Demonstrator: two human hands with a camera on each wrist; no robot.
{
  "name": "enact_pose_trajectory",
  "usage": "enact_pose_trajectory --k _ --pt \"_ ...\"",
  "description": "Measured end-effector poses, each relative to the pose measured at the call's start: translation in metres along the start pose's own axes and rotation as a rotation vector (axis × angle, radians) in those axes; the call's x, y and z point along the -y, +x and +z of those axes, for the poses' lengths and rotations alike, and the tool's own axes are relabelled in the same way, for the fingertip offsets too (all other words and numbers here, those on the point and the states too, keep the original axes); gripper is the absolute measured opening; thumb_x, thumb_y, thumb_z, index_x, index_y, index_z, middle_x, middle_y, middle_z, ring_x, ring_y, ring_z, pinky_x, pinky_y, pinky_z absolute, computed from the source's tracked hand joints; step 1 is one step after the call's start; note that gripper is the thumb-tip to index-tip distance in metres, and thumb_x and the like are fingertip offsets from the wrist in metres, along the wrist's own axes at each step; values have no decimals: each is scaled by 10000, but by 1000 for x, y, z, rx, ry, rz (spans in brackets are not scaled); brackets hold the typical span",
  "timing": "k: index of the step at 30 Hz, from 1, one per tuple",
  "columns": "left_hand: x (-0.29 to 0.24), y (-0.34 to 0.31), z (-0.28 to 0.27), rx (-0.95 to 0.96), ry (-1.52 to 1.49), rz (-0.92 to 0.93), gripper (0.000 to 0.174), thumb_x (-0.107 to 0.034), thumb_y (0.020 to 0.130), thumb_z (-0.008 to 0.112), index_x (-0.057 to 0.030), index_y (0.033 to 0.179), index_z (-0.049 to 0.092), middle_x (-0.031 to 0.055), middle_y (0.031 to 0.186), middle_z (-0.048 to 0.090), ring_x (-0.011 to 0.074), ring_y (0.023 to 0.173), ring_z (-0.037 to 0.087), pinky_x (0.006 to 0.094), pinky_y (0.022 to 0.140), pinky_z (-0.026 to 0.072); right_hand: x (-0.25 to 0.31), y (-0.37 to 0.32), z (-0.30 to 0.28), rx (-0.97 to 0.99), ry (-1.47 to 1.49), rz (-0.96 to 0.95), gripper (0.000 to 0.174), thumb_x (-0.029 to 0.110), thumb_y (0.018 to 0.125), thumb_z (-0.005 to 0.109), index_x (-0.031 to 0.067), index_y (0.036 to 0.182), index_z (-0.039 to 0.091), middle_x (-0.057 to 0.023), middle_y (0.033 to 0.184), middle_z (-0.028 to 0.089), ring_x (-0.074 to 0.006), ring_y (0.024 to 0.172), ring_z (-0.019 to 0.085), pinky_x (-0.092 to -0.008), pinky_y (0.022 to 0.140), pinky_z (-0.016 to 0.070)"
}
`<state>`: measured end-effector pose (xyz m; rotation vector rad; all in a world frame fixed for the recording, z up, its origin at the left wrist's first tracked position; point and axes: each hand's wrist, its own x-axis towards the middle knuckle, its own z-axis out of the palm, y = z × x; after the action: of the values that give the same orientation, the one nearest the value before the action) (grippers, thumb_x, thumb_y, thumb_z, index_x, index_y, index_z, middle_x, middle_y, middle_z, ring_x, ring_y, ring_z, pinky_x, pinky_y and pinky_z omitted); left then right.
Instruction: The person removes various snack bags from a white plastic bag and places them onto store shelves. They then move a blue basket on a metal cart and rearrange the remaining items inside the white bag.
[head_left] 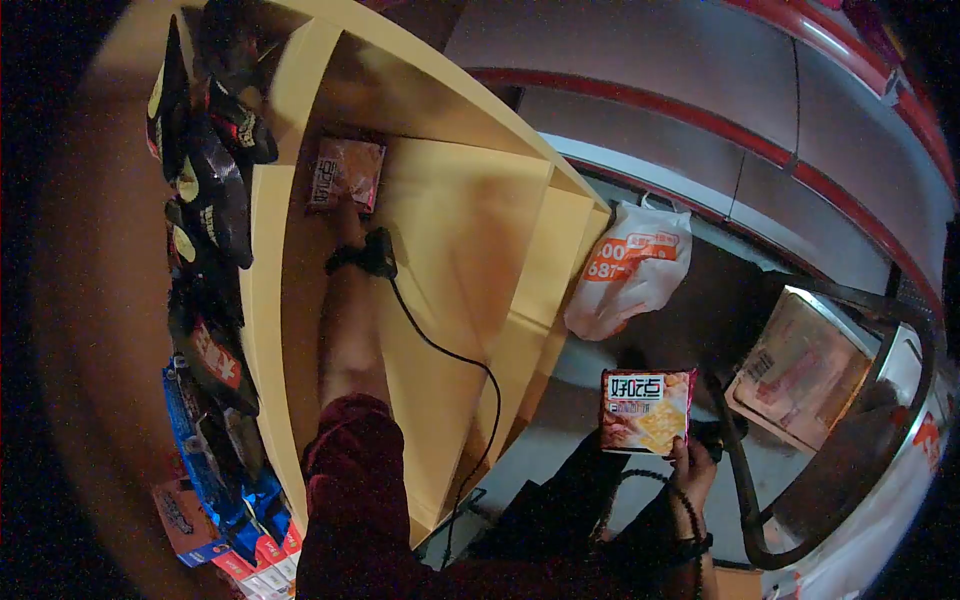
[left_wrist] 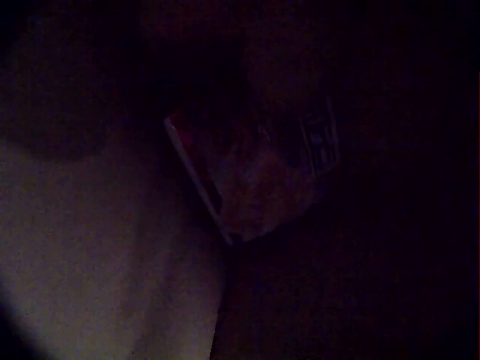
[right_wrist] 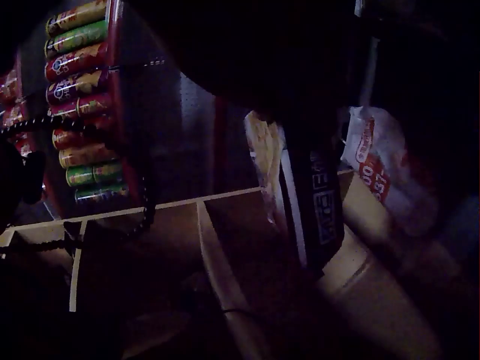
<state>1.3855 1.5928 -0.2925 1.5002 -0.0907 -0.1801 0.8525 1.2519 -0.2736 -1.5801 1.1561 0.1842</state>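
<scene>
In the head view, my left hand [head_left: 347,222] reaches deep into a yellow shelf compartment [head_left: 440,240]. It is at the near edge of a biscuit packet [head_left: 350,168] by the compartment's far end. That packet [left_wrist: 262,184] shows dimly in the left wrist view, and darkness hides how my fingers lie on it. Outside the shelf, on the right, my right hand [head_left: 693,472] holds a second biscuit packet [head_left: 648,412] by its lower right corner, printed front facing up. The right wrist view shows this packet [right_wrist: 311,202] from its side, in shadow.
Dark snack bags [head_left: 215,200] and blue packages [head_left: 200,440] line the shelf's left side. A white plastic bag [head_left: 635,265] sits beyond its right edge. Near a black-rimmed basket [head_left: 740,470] is a box [head_left: 800,370]. A black cable [head_left: 470,360] trails from my left wrist. Snack cans [right_wrist: 79,97] stand in a rack.
</scene>
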Motion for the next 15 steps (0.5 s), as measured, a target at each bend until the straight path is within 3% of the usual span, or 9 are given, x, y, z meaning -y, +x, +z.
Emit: enact_pose_trajectory --k 9,11,12,14,15 --pt "1 -18 16 -420 163 -34 389 -236 804 563 -45 1129 469 46 1036 509 135 948 473 267 841 381 23 -3 -5 43 37 -16 240 188 845 546 -50 844 583 -70 678 582 -111 637 528 -245 586 418" --pt "-32 -40 46 -428 -305 -547 421 -239 800 582 -55 1159 460 39 1042 515 133 928 483 276 829 389 25 -4 -6 45 34 -18 241 185 843 548 -54 847 583 -68 678 580 -116 640 525 -245 591 414" --pt "-18 -40 39 -430 -307 -547 421 -239 800 582 -55 1159 460 39 1042 515 133 928 483 276 829 389 26 -5 -6 48 32 -20 242 182 841 550 -58 850 583 -67 677 578 -120 643 522 -244 595 410" --pt "13 -38 34 -208 218 -53 447 -237 796 597 -66 1183 453 19 1057 518 102 901 485 262 790 396 28 -5 -5 45 38 -31 246 182 841 549 -61 851 583 -66 677 574 -124 645 519 -247 595 408" --pt "16 -40 39 -210 214 -53 447 -237 796 597 -66 1183 453 19 1057 518 102 901 485 262 790 396 28 -5 -5 40 46 -38 250 182 841 548 -65 852 583 -66 676 571 -127 648 516 -250 594 406"
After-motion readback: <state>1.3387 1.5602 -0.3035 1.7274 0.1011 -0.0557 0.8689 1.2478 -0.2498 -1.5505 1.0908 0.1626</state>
